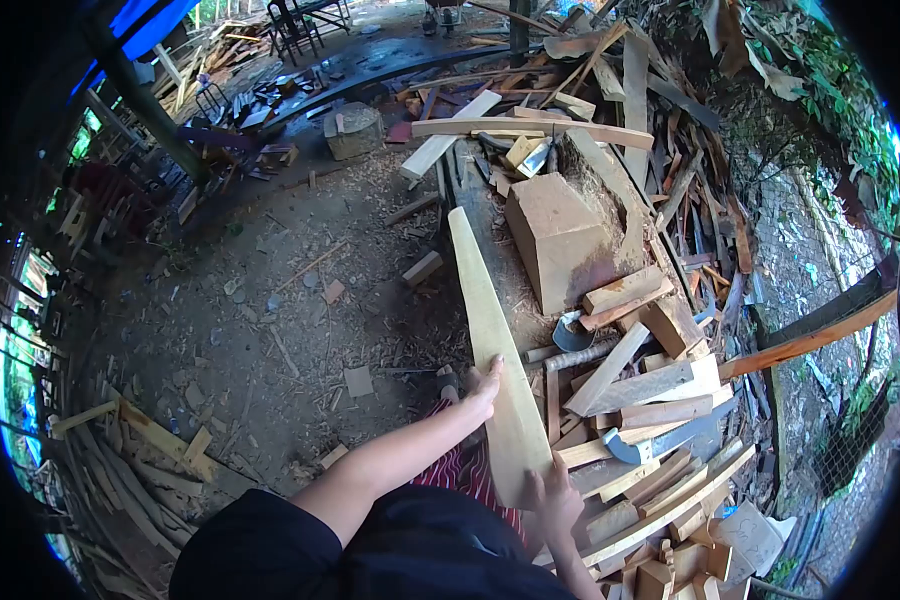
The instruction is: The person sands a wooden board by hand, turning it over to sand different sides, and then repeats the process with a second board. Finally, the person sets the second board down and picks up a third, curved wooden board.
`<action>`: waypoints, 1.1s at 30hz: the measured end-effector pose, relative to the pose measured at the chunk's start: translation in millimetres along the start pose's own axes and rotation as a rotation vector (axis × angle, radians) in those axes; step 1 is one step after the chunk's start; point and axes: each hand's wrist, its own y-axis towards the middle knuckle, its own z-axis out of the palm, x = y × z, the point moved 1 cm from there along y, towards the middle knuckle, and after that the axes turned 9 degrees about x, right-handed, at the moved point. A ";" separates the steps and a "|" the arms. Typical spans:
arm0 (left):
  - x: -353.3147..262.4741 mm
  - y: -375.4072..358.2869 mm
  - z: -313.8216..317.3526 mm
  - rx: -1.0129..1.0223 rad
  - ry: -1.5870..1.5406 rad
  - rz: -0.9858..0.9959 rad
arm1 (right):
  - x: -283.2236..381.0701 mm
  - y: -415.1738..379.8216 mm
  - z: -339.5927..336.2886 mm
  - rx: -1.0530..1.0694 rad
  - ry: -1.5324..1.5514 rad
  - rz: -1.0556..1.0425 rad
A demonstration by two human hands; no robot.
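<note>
A person's left hand [484,381] and right hand [553,497] clamp a long plank [490,330] slanting over the littered worktop [490,215]. An axe [660,440] lies close; a slipping grip risks cut fingers.

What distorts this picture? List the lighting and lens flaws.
Head view: fisheye lens bends the long plank and rounds the frame into black corners; soft daylight, no hard shadows; greenery at the right edge is washed out; both hands, left and right, stay fairly sharp on the plank.
</note>
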 end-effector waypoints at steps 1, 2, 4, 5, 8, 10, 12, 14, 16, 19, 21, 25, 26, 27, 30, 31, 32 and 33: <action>2.6 12.8 2.9 0.008 0.001 -0.008 | 1.9 8.1 6.0 0.031 0.037 0.063; 5.7 31.8 7.0 0.050 -0.019 0.006 | 4.1 18.2 14.7 -0.009 0.048 0.067; 10.0 69.4 13.0 0.092 -0.047 0.008 | 5.9 43.0 34.1 -0.019 0.058 0.089; 10.3 87.6 15.4 0.126 -0.044 0.051 | 6.5 52.7 42.7 -0.031 0.076 0.109; 4.5 135.0 21.7 0.178 -0.073 0.115 | 34.6 102.2 42.4 0.037 0.101 0.161; -14.9 158.8 16.5 0.212 -0.124 0.140 | 40.7 145.5 53.4 0.035 0.088 0.145; -31.9 174.9 10.3 0.253 -0.093 0.186 | 54.7 184.4 61.5 -0.011 0.114 0.100; -38.7 189.4 4.2 0.314 -0.018 0.242 | 57.5 223.7 78.9 -0.003 0.238 0.124; -28.5 198.6 -2.1 0.327 0.067 0.218 | 53.5 237.4 87.1 0.032 0.291 0.189; -11.2 194.3 1.0 0.328 0.170 0.155 | 45.3 242.0 96.7 -0.014 0.257 0.169; -5.5 174.9 -7.4 0.313 0.229 0.100 | 38.3 243.9 109.3 -0.007 0.279 0.126; 55.5 171.5 -10.2 0.271 0.263 0.224 | 48.6 238.4 124.8 -0.079 0.197 0.112; 47.3 161.5 -11.3 0.196 0.287 0.192 | 46.3 240.7 130.8 -0.098 0.222 0.082; 45.0 160.8 -11.5 0.153 0.400 0.210 | 51.3 239.4 126.6 -0.147 0.136 0.029; 40.5 168.1 -8.7 0.199 0.268 0.097 | 53.2 228.4 126.1 -0.220 0.002 -0.075; 40.4 173.6 -8.0 0.203 0.286 0.090 | 55.2 221.0 121.8 -0.168 0.036 -0.133; 42.0 177.1 -8.5 0.227 0.280 0.059 | 57.0 214.9 117.7 -0.113 0.070 -0.195; 36.7 175.7 -9.2 0.233 0.281 0.057 | 56.8 208.3 109.7 -0.115 0.067 -0.190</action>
